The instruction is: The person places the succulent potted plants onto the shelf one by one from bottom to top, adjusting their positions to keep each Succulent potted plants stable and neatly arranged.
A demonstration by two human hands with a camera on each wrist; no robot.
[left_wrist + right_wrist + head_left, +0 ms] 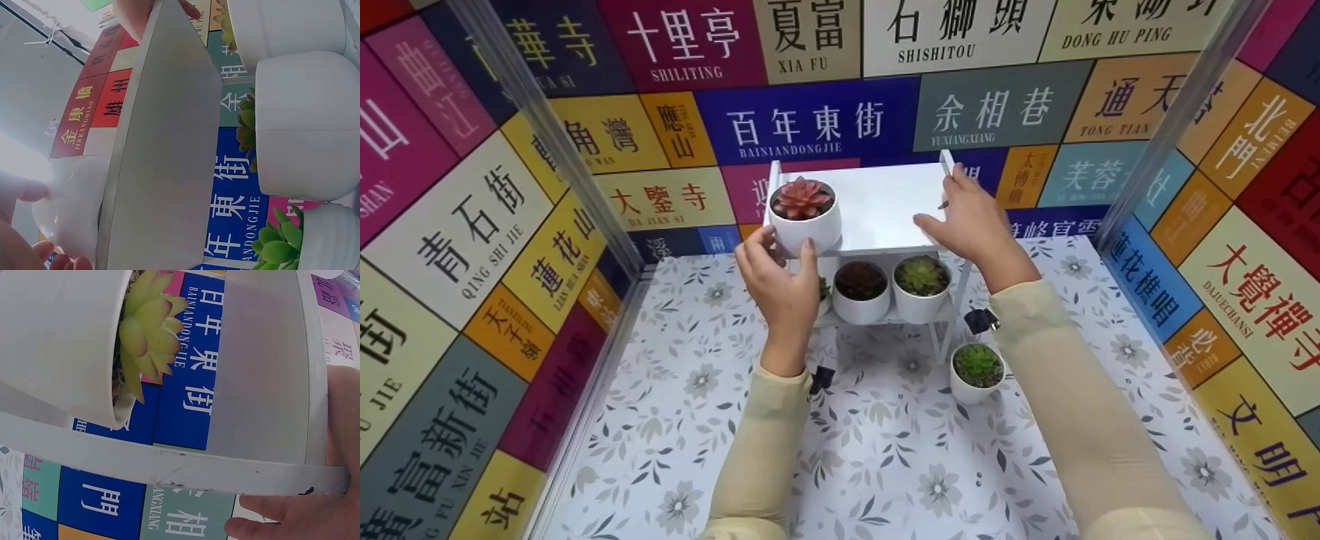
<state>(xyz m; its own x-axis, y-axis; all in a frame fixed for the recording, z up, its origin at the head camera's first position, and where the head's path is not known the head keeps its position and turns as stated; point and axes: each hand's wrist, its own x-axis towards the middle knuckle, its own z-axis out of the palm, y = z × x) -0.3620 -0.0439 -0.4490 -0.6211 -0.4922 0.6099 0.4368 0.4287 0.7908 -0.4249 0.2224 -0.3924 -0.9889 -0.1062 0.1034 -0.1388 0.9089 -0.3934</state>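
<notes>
A red succulent in a white pot is at the left end of the white two-tier stand's top shelf. My left hand holds this pot, thumb at its front and fingers at its left side; in the left wrist view the pot shows right beside the shelf edge. At the other end, my right hand grips the stand's right side, its thumb over the shelf. The right wrist view shows that hand around the top of the white side post.
On the lower shelf stand a dark reddish succulent, a green succulent and a third pot, partly hidden by my left hand. Another green potted succulent stands on the floral tabletop by the stand's right leg. Sign-covered walls enclose the table.
</notes>
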